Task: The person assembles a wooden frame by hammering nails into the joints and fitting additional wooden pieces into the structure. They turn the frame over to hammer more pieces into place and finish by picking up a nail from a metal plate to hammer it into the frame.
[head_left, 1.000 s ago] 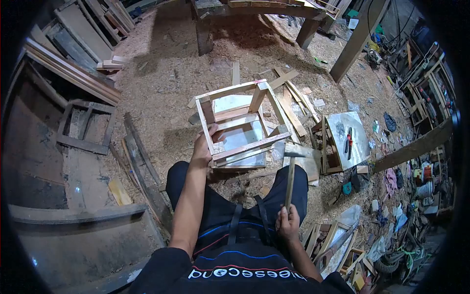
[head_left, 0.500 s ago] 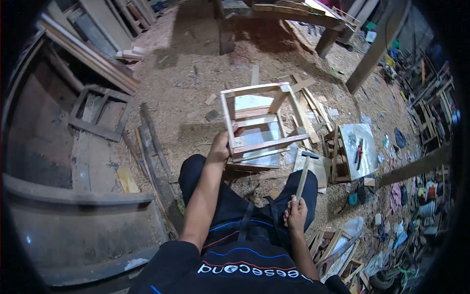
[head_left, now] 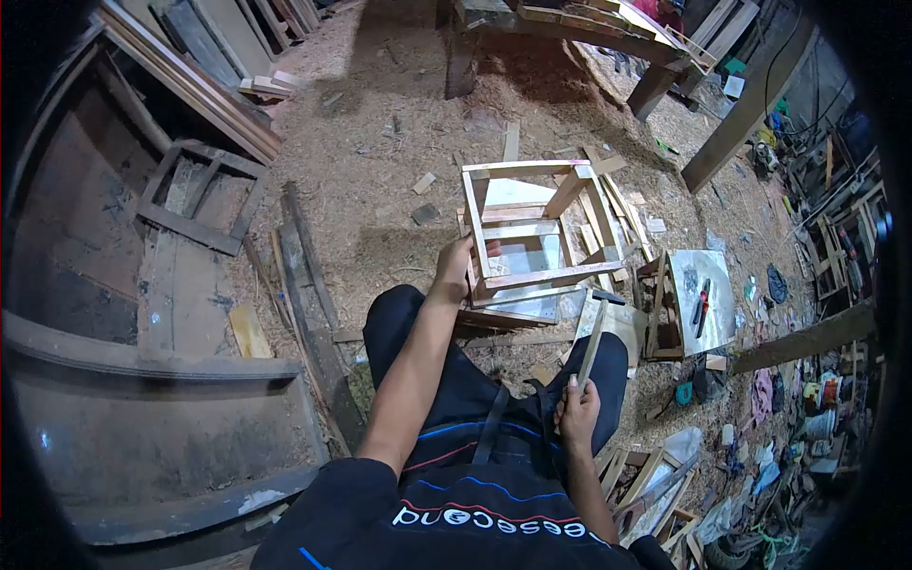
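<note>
My left hand (head_left: 458,268) is closed around the near left post of an open wooden frame (head_left: 551,276), its fingers wrapping to the inner side. The frame is made of pale bars joined at the corners and is tilted over a lower wooden box (head_left: 511,325) with a light sheet on it. In my right hand (head_left: 577,412), above my right thigh, a hammer (head_left: 591,353) is gripped low on its wooden handle. Its dark head points away from me, close to the frame's near right corner.
To the right stands a box with a light sheet top (head_left: 720,283), pliers with red handles (head_left: 701,309) lying on it. Wood offcuts (head_left: 424,183) and shavings cover the floor. A post (head_left: 736,123) and workbench (head_left: 570,27) stand beyond; a large dark wooden panel (head_left: 171,418) lies left.
The view has shifted a little. The wooden frame and my left hand have moved slightly to the right, while the hammer stays nearly where it was in my right hand.
</note>
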`<act>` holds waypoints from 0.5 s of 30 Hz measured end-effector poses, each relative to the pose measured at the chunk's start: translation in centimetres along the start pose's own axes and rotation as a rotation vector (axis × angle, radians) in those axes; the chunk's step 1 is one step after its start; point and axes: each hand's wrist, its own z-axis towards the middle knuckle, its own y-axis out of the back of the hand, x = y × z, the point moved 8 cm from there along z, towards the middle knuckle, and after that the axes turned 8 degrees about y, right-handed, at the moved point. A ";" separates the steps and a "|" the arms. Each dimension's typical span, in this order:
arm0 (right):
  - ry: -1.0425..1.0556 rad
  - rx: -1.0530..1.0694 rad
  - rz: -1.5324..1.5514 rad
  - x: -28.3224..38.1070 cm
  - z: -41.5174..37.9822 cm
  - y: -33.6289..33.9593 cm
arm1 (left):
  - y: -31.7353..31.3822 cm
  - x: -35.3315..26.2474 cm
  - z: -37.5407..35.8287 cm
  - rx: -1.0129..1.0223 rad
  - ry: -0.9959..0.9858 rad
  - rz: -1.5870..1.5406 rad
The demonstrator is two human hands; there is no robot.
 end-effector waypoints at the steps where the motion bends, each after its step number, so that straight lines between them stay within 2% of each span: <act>1: 0.014 0.003 -0.025 0.5 -0.2 -0.5 | 0.1 0.0 0.1 0.006 0.003 0.002; 3: -0.017 -0.009 -0.029 0.7 -0.5 -0.9 | 0.8 -0.3 0.3 -0.004 -0.015 0.014; 4: -0.015 -0.003 -0.006 0.2 -0.4 -1.0 | 1.3 -0.1 1.0 -0.001 0.037 -0.011; 7: -0.052 -0.012 -0.009 -0.3 -0.8 -0.9 | 1.2 -1.0 1.6 0.104 0.019 -0.042; 11: -0.041 -0.018 0.014 -1.5 -0.8 -0.6 | 1.2 -1.0 1.7 0.110 0.144 -0.148; 15: -0.056 -0.020 0.029 -1.6 -0.9 -0.7 | 1.4 -1.0 1.9 0.086 0.144 -0.199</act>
